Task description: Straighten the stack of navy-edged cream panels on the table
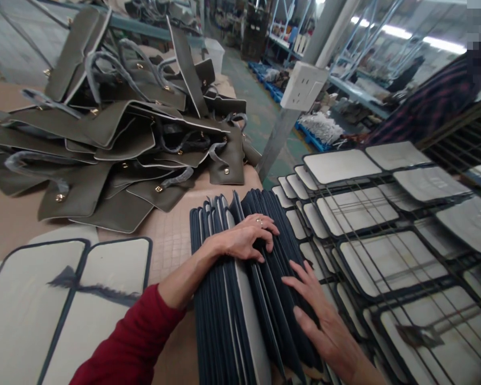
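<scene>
The stack of dark navy flat panels standing on edge [240, 289] sits at centre, near side of the tan work table [172, 240], fanned like file leaves; some show a pale grey inner face.

Left hand [246, 238]: arm in a red knit sleeve [132, 342] enters from lower left, forearm bare, wrist approx. straight. Palm down on top edges of the panels, fingers curled over them toward the right, ring visible on one finger. Fingers are together and bent, pressing on panel edges; not closed round any single panel.

Right hand [316, 310]: enters from lower right, palm down, fingers extended and slightly spread, pointing far-left. Lies flat against the right flank of the stack, fingertips touching the outermost navy panels. Hand is flat and unclenched, gripping nothing.

Left of stack, near edge: two pale grey rounded-corner panels w/ navy edge trim [64, 305] lie flat side by side, a dark strip lying across them.

Far left on table: heap of olive-green leather-type bag flaps w/ brass studs and wrapped handles [116, 128], loosely piled.

Right of stack: dark metal wire rack [388, 230] carrying rows of grey panels w/ dark trim laid flat, in several tiers.

Beyond the table: grey post w/ white socket box [304, 85]. Far right: a person in a dark plaid garment [428, 101] beside the rack.
</scene>
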### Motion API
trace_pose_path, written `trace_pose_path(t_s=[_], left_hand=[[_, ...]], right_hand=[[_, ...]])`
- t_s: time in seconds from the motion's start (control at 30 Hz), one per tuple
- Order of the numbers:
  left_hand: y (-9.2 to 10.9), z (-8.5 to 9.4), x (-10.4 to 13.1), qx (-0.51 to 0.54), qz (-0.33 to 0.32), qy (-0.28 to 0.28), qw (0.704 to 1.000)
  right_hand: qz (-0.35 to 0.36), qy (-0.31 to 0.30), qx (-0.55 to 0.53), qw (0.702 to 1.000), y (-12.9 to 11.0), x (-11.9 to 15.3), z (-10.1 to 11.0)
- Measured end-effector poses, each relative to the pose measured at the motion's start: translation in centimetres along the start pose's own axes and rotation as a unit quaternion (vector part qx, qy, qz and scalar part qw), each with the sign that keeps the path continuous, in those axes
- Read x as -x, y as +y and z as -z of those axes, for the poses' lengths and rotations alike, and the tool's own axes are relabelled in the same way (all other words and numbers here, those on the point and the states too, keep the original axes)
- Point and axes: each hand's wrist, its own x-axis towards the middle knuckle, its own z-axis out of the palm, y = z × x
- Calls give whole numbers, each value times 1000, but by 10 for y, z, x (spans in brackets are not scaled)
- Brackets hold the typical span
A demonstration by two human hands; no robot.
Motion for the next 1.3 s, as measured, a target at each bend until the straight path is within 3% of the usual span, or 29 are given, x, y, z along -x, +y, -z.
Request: trace_pose_path(t_s=[0.87,1.1,1.3], left_hand=[[1,-3,-3,-8,0,15,1000],[1,-3,-7,0,5,11,1000],[-1,-6,-8,1,18,47,999]], right_hand=[[20,18,9,1000,-2,-2,1],[12,47,23,999,-3,-3,-4],[13,55,38,998,-4,-4,-6]])
